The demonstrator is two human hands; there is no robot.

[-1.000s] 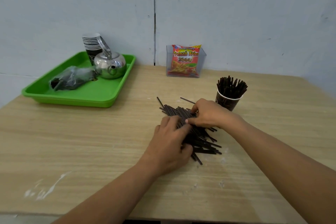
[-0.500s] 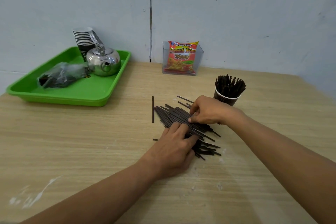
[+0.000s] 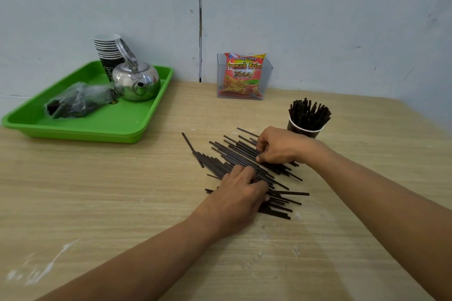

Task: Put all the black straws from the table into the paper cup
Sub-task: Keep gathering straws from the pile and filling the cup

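A loose pile of black straws [image 3: 227,157] lies spread on the wooden table [image 3: 97,190] in front of me. My left hand [image 3: 238,200] lies over the near part of the pile, with fingers and thumb curled round a bunch of straws. My right hand [image 3: 278,145] is at the far right side of the pile, its bent fingertips pinching several straws. Just behind my right hand stands the paper cup [image 3: 305,131], upright and holding a bundle of black straws [image 3: 309,112]. One stray straw [image 3: 188,142] lies left of the pile.
A green tray [image 3: 110,127] at the back left carries a steel kettle [image 3: 137,80], a stack of paper cups [image 3: 107,49] and a plastic bag [image 3: 75,100]. A clear holder with a snack packet [image 3: 244,76] stands against the wall.
The pile has fanned out wider across the table. My left hand has curled tighter on the near straws. My right hand stays on the far side by the cup.
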